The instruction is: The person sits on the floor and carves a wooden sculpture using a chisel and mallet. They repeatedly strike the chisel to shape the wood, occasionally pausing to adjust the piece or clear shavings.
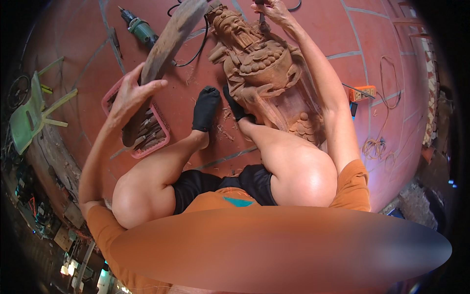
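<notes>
A carved wooden statue (264, 73) of a bearded figure lies on its back on the floor, its head at the far end. My left hand (131, 93) is wrapped round a long, rough wooden club (174, 41), held slantwise in the air left of the statue. At the far end, my right hand (276, 13) is closed on a chisel (261, 13), its dark handle upward. The chisel's blade points down at the statue beside the head; I cannot tell whether it touches.
A pink basket (164, 122) of carving tools stands partly under the club. Beyond lies a green power tool (142, 32) with a black cord. An orange power strip (362, 93) and coiled cord (374, 147) are at right, a green chair (29, 115) at left. Wood shavings lie about my feet.
</notes>
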A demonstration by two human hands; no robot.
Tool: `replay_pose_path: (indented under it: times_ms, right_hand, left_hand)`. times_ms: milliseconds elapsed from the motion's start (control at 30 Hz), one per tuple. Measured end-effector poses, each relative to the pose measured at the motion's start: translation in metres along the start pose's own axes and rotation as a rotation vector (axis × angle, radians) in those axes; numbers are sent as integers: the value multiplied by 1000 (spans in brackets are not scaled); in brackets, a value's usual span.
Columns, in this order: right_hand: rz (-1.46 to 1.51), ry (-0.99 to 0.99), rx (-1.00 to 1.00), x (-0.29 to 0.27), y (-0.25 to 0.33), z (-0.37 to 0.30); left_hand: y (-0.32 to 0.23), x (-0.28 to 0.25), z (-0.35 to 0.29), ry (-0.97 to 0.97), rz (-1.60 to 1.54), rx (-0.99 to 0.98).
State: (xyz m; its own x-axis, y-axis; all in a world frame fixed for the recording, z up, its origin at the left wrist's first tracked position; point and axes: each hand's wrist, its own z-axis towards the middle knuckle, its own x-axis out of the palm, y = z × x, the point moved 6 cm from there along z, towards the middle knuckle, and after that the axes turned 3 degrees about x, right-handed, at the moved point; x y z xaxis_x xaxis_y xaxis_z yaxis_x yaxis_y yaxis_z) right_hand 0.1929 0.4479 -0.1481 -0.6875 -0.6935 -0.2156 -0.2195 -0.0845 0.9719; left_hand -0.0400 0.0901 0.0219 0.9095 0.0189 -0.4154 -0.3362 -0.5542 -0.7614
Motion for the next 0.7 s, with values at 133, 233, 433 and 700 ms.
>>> replay_pose_path:
  times_ms: [133, 233, 433, 700]
  right_hand:
    - [-100, -29, -5, -3, 8, -4]
    - [-202, -41, -15, -1, 17, -5]
    - [-75, -39, 2, -4, 8, -7]
    - [-22, -67, -87, -1, 17, -12]
  left_hand:
    - [-47, -5, 18, -12, 62, 176]
    - [-78, 0, 36, -5, 78, 277]
    - [-103, 23, 67, 0, -8, 366]
    - [-93, 54, 122, -37, 447, 542]
